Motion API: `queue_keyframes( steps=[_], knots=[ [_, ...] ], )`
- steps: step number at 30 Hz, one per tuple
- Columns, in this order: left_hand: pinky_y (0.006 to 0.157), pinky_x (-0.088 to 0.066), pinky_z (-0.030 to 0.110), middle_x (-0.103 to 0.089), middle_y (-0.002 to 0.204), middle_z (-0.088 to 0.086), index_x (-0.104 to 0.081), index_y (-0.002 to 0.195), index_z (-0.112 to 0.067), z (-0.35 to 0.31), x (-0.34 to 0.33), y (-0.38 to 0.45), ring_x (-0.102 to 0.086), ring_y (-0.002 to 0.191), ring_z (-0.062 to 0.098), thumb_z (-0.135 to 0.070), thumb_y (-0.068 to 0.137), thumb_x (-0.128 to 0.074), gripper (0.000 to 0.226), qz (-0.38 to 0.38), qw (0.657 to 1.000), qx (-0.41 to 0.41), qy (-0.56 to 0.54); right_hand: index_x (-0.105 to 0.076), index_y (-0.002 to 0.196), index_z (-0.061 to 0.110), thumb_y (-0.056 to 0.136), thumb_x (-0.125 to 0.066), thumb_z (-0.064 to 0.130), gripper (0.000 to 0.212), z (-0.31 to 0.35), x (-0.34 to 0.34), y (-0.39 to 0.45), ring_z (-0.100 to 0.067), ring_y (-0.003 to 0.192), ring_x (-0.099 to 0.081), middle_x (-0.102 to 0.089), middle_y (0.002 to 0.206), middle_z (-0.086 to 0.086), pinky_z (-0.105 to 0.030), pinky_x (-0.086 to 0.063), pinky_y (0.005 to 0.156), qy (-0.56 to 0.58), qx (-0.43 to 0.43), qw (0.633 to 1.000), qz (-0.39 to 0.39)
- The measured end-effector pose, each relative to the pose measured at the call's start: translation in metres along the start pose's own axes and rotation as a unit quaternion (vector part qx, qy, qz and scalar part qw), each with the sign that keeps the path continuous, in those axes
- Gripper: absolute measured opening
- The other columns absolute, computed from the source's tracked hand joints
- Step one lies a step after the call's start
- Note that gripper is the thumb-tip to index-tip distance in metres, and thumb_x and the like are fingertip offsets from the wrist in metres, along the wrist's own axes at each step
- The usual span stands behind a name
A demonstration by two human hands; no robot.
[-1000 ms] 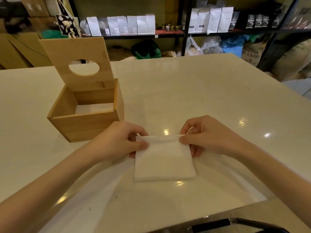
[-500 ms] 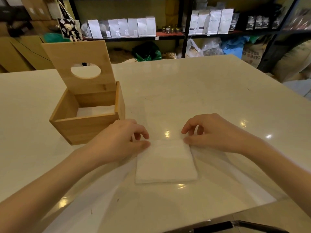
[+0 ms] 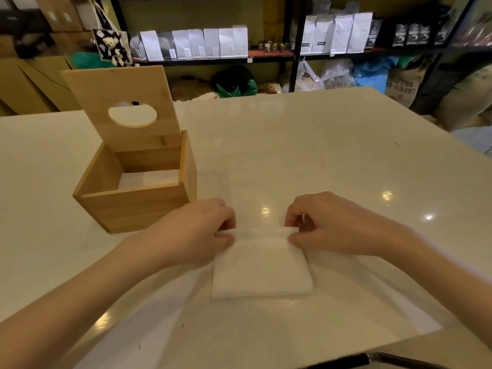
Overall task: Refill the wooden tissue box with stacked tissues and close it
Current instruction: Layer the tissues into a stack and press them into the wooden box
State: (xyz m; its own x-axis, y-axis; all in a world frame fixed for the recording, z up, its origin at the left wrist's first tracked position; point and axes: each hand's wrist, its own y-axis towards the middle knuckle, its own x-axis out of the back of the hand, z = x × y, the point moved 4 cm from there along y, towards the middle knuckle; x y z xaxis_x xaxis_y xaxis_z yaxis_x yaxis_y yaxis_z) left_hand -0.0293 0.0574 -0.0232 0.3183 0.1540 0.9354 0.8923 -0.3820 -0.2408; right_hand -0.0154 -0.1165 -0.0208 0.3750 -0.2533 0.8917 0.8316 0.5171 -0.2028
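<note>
Pinching the far edge of the tissue stack (image 3: 262, 265) now, left hand (image 3: 198, 235) and right hand (image 3: 338, 225) each closed on 1 corner. Best lifted level, grip kept even, so the sheets stay squared. Wooden tissue box (image 3: 133, 201) just left, lid (image 3: 119, 102) upright, tissues already inside. Clear table (image 3: 346, 145) all round, plenty of room.

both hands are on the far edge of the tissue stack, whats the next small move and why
Probably lift the tissue stack off the table and carry it left to the wooden tissue box. The left hand and right hand each pinch a far corner of the stack, the box's lid stands open, and the box is only partly filled.
</note>
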Motion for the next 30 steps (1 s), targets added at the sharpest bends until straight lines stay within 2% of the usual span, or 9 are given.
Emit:
queue_keyframes(
  steps=[6, 10, 13, 18, 20, 23, 25, 27, 30],
  knots=[
    [0.074, -0.045, 0.026, -0.052, 0.093, -0.008, -0.053, 0.093, -0.023, -0.003, 0.001, -0.003, -0.048, 0.08, 0.009, -0.032, 0.091, -0.046, 0.012, -0.007, 1.0, -0.007, 0.01, -0.059, 0.078, 0.022, 0.075, -0.058, 0.027, 0.006, 0.0, -0.003, 0.005, -0.009, 0.065, -0.05, -0.053, 0.069, 0.01, -0.028, -0.043, 0.062, 0.006, 0.016, 1.0, 0.025],
    [0.064, -0.046, 0.02, -0.053, 0.076, -0.014, -0.046, 0.074, -0.036, -0.002, 0.013, -0.011, -0.053, 0.073, 0.006, -0.035, 0.087, -0.053, 0.015, -0.021, 0.998, 0.002, -0.051, -0.06, 0.068, 0.025, 0.072, -0.063, 0.021, 0.006, -0.003, 0.006, 0.006, -0.006, 0.059, -0.051, -0.057, 0.064, 0.009, -0.026, -0.044, 0.06, 0.113, 0.018, 0.993, 0.031],
    [0.058, -0.042, 0.016, -0.056, 0.072, -0.012, -0.052, 0.075, -0.039, 0.001, 0.028, -0.02, -0.051, 0.07, 0.002, -0.039, 0.081, -0.06, 0.01, -0.057, 0.993, 0.016, -0.101, -0.067, 0.076, 0.024, 0.073, -0.067, 0.014, 0.011, -0.004, 0.016, 0.009, -0.001, 0.057, -0.051, -0.061, 0.066, 0.01, -0.022, -0.044, 0.06, 0.183, 0.03, 0.981, 0.049],
    [0.055, -0.042, 0.019, -0.064, 0.075, -0.006, -0.065, 0.083, -0.039, 0.01, 0.053, -0.04, -0.052, 0.069, 0.001, -0.044, 0.07, -0.063, 0.014, -0.123, 0.978, 0.054, -0.161, -0.074, 0.079, 0.02, 0.074, -0.071, 0.015, 0.007, 0.015, 0.037, 0.018, -0.009, 0.064, -0.057, -0.07, 0.077, -0.011, -0.031, -0.045, 0.067, 0.233, 0.052, 0.967, 0.09],
    [0.059, -0.044, 0.015, -0.064, 0.084, -0.018, -0.068, 0.077, -0.037, 0.015, 0.064, -0.05, -0.054, 0.074, 0.0, -0.042, 0.068, -0.064, 0.011, -0.157, 0.973, 0.049, -0.16, -0.074, 0.074, 0.018, 0.07, -0.074, 0.021, 0.005, 0.03, 0.048, 0.024, -0.013, 0.065, -0.058, -0.07, 0.079, -0.015, -0.034, -0.045, 0.069, 0.242, 0.068, 0.964, 0.088],
    [0.053, -0.045, 0.012, -0.065, 0.08, -0.021, -0.07, 0.069, -0.033, 0.031, 0.08, -0.066, -0.056, 0.062, -0.004, -0.042, 0.066, -0.072, 0.009, -0.192, 0.961, 0.05, -0.194, -0.075, 0.073, 0.019, 0.07, -0.077, 0.022, 0.005, 0.054, 0.062, 0.032, -0.009, 0.064, -0.062, -0.073, 0.074, -0.008, -0.027, -0.049, 0.069, 0.256, 0.087, 0.961, 0.06],
    [0.051, -0.047, 0.02, -0.067, 0.081, -0.017, -0.069, 0.075, -0.041, 0.047, 0.093, -0.077, -0.06, 0.067, 0.002, -0.057, 0.059, -0.068, 0.022, -0.217, 0.953, 0.04, -0.209, -0.075, 0.072, 0.021, 0.068, -0.076, 0.025, 0.006, 0.072, 0.07, 0.038, -0.003, 0.058, -0.06, -0.072, 0.071, -0.001, -0.022, -0.049, 0.066, 0.268, 0.106, 0.957, 0.033],
    [0.055, -0.046, 0.022, -0.066, 0.088, -0.016, -0.068, 0.077, -0.044, 0.065, 0.105, -0.086, -0.06, 0.079, 0.007, -0.065, 0.053, -0.055, 0.034, -0.246, 0.945, 0.042, -0.211, -0.075, 0.071, 0.026, 0.059, -0.074, 0.039, 0.018, 0.087, 0.073, 0.046, -0.005, 0.06, -0.06, -0.072, 0.076, 0.003, -0.031, -0.051, 0.074, 0.269, 0.11, 0.957, 0.002],
    [0.064, -0.042, 0.016, -0.06, 0.099, -0.027, -0.069, 0.077, -0.047, 0.092, 0.119, -0.09, -0.055, 0.092, -0.004, -0.071, 0.054, -0.053, 0.036, -0.27, 0.938, 0.07, -0.205, -0.074, 0.071, 0.031, 0.049, -0.073, 0.049, 0.029, 0.103, 0.073, 0.066, -0.01, 0.086, -0.064, -0.07, 0.097, 0.013, -0.039, -0.046, 0.094, 0.273, 0.078, 0.958, -0.048]
  ],
)
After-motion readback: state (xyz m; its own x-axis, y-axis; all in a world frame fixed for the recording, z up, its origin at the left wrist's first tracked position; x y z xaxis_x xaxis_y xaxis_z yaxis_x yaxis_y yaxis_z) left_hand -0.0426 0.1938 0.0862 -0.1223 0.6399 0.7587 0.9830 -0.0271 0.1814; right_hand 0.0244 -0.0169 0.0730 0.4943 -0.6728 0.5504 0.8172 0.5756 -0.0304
